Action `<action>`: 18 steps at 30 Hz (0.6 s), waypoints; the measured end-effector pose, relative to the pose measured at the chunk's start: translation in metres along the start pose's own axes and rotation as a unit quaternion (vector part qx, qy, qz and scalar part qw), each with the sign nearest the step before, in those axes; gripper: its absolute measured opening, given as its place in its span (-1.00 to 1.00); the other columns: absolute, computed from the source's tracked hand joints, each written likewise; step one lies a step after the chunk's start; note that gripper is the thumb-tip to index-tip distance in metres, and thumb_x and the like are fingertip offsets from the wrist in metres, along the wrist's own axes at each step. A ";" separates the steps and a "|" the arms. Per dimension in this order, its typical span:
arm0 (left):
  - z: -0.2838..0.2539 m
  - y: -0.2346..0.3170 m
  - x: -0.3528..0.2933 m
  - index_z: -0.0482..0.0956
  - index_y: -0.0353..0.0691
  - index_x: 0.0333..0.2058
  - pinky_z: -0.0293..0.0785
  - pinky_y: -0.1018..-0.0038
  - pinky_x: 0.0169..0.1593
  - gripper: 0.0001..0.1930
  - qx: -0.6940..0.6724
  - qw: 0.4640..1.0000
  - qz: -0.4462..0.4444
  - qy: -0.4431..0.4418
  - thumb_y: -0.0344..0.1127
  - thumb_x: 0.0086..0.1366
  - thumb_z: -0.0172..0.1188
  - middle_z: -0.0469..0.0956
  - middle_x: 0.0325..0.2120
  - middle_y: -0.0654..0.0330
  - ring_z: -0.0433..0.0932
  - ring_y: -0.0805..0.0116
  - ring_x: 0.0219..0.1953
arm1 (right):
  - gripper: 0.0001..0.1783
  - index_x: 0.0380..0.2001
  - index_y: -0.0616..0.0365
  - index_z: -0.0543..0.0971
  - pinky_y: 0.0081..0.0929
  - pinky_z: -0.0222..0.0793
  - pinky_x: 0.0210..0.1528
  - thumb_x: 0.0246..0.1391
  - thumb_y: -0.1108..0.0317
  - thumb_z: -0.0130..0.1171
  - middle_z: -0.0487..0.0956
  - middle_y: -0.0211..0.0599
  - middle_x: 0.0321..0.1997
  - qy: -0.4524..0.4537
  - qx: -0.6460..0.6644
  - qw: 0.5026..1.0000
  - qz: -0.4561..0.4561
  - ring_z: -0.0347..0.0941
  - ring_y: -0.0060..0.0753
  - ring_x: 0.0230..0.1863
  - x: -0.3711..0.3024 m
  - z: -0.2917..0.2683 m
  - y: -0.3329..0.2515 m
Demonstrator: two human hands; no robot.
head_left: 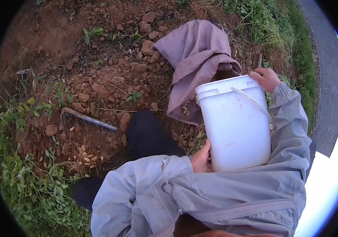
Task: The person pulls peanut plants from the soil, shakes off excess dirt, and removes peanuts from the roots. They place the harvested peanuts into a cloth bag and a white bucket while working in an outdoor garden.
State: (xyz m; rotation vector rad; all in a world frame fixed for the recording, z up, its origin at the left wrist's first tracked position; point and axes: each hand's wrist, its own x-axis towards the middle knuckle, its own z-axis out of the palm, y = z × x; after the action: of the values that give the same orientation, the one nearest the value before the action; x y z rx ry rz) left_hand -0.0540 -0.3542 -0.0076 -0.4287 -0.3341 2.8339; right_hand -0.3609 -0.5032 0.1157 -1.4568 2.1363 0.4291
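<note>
A white plastic bucket with a wire handle is tilted, its mouth toward a purple-brown woven sack. At the rim's right side my right hand grips the edge, fingers curled over it. My left hand holds the bucket low on its left side, near the base, with most fingers hidden behind it. The bucket's inside cannot be seen. The sack lies crumpled on the soil, its opening beside the bucket's rim. A few peanuts show on the sack's fold.
A metal tube with a brownish end lies on the clumpy red soil to the left. Near it sits a cluster of peanuts with roots. Green plants grow at lower left. Grass borders a grey paved path at right.
</note>
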 end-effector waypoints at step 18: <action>0.005 -0.020 -0.005 -0.12 -0.01 0.29 0.05 -0.03 0.20 -0.27 -0.014 0.999 -0.029 -0.005 0.32 0.29 -0.43 -0.08 0.27 0.19 -0.07 0.18 0.28 | -0.50 -0.42 0.27 0.57 -0.45 0.31 -0.40 0.07 -0.05 0.09 0.52 -0.26 -0.56 0.030 -0.006 0.999 -0.009 0.39 -0.50 -0.50 -0.027 0.004 -0.010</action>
State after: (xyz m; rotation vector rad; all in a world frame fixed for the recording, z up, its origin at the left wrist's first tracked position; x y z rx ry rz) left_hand -0.0467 -0.3380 0.0034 -0.4030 -0.3838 2.7789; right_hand -0.3428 -0.4844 0.1283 -1.5128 2.1682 0.3959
